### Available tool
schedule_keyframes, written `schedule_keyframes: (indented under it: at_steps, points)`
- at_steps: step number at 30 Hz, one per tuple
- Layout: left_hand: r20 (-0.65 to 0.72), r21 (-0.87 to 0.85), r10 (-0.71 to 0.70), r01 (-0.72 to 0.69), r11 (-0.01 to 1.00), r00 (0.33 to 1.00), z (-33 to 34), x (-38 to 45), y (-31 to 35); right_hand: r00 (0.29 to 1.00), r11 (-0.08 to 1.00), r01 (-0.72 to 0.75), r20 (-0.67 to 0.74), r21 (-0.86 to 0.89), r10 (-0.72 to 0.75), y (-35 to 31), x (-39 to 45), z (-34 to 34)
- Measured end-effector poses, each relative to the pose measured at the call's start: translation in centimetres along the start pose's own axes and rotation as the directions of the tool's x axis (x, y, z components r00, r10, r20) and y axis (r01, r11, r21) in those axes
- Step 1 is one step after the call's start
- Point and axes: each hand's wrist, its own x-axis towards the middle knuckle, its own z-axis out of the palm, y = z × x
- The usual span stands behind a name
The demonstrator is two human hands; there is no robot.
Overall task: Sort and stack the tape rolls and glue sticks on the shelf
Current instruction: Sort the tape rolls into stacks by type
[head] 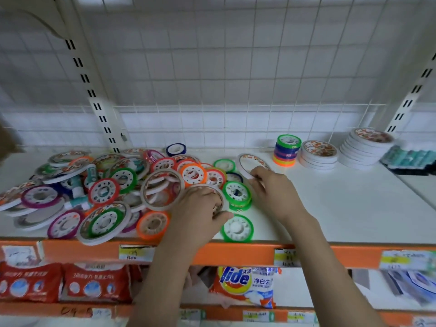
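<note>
Bare shelf [330, 204] lies open just right of the right hand [273, 194]. Left of the left hand [198, 215], a jumbled tape pile [94, 192] blocks passage.

Colourful tape rolls [103, 192] lie heaped at the shelf's [330, 208] left, with neat stacks [286, 149] at the right.

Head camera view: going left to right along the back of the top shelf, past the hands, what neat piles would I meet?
Small stack of coloured tape rolls with a green top → low stack of wide white tape rolls → taller stack of wide white tape rolls → teal glue sticks.
</note>
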Motion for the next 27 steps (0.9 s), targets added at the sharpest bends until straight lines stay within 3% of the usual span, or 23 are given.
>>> schedule_keyframes:
  at_steps: [6, 14, 21, 27]
  points:
    - [-0.026, 0.008, -0.045, 0.045, 0.999, 0.999, -0.5, -1.1, 0.8, 1.000, 1.000, -0.003, -0.020, -0.010, 0.003, 0.1, -2.2, -0.2]
    - [-0.209, -0.082, -0.098, 0.082, 0.993, 0.973, -1.5, -1.2, 2.4, 0.999, 1.000, 0.009, -0.052, -0.004, -0.009, 1.1, -4.1, -1.2]
    - [-0.362, -0.073, 0.005, -0.034, 0.997, 0.932, 0.2, 1.0, 6.0, 0.997, 0.998, -0.042, -0.074, -0.051, 0.038, 4.8, -6.1, -4.5]
    - [-0.373, -0.103, 0.084, -0.131, 0.986, 0.924, 3.0, 3.4, 10.9, 0.982, 0.986, -0.146, -0.133, -0.084, 0.134, 9.6, -7.7, -8.1]
